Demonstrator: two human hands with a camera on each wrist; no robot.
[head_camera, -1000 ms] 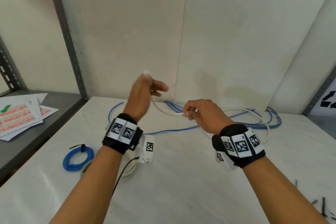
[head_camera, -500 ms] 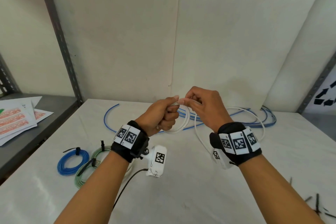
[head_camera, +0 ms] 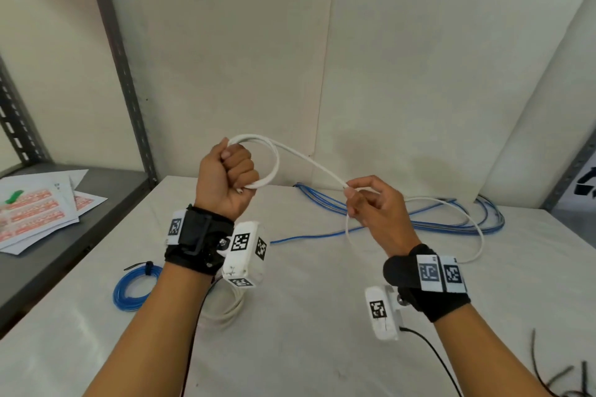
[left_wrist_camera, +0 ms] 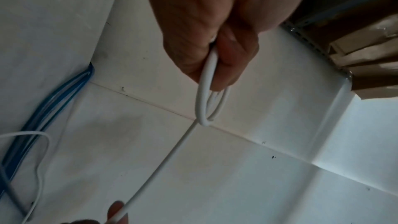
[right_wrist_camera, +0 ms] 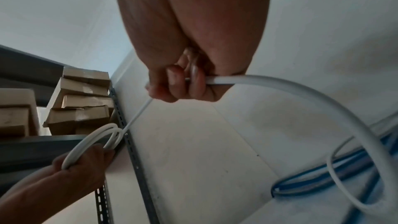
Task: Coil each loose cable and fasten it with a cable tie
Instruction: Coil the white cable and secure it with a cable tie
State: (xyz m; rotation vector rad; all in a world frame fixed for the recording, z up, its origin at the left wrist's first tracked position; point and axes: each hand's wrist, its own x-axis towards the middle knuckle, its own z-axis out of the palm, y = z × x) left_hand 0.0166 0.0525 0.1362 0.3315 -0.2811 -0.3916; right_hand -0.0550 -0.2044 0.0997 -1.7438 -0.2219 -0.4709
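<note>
A white cable [head_camera: 309, 161] runs between both hands above the white table [head_camera: 322, 332]. My left hand [head_camera: 230, 171] is raised in a fist and grips a small coil of its loops [head_camera: 274, 167]; the same loops [left_wrist_camera: 206, 100] show in the left wrist view. Lower and to the right, my right hand [head_camera: 364, 200] pinches the straight strand between thumb and fingertips [right_wrist_camera: 172, 83]. The rest of the white cable [head_camera: 477, 235] trails onto the table behind it. A loose blue cable [head_camera: 435, 222] lies along the back.
A tied blue coil [head_camera: 134, 287] and a pale coil [head_camera: 229, 313] lie at the front left. Several black cable ties [head_camera: 561, 371] sit at the front right. Printed papers [head_camera: 35, 213] rest on a grey shelf to the left, behind a metal upright [head_camera: 119, 61].
The hands met at the middle half a second ago, then parted: the left rose with a coil in its fist, and the right slid down the strand to the right.
</note>
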